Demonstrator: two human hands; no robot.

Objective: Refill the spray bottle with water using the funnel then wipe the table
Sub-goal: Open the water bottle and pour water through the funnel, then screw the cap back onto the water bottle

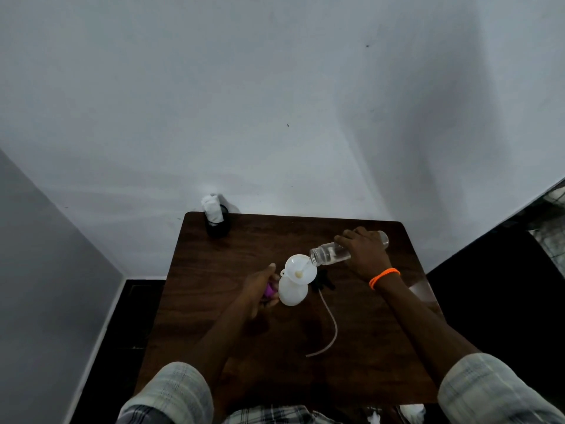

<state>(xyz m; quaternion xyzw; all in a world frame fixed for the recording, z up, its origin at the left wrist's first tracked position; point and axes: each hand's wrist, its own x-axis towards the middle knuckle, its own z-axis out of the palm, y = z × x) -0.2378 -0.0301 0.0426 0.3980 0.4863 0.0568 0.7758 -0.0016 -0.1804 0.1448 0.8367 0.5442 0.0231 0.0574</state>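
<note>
Your right hand [365, 255] was wrapped around the clear bottle [331, 254], holding it tipped with its open mouth just over the funnel [301, 272], and a thin stream ran from that mouth into the funnel bowl. The funnel sat in the neck of the white spray bottle [292, 292], which stood near the middle of the table [214, 301]; your left hand [260, 287] lay against the bottle's left side, though whether its fingers curled round it could not be told. The black spray head [322, 280] lay on the table just right of the spray bottle, its tube [331, 325] trailing toward you, and a black holder with white tissue [215, 217] stood well beyond the bottle at the far left corner.
</note>
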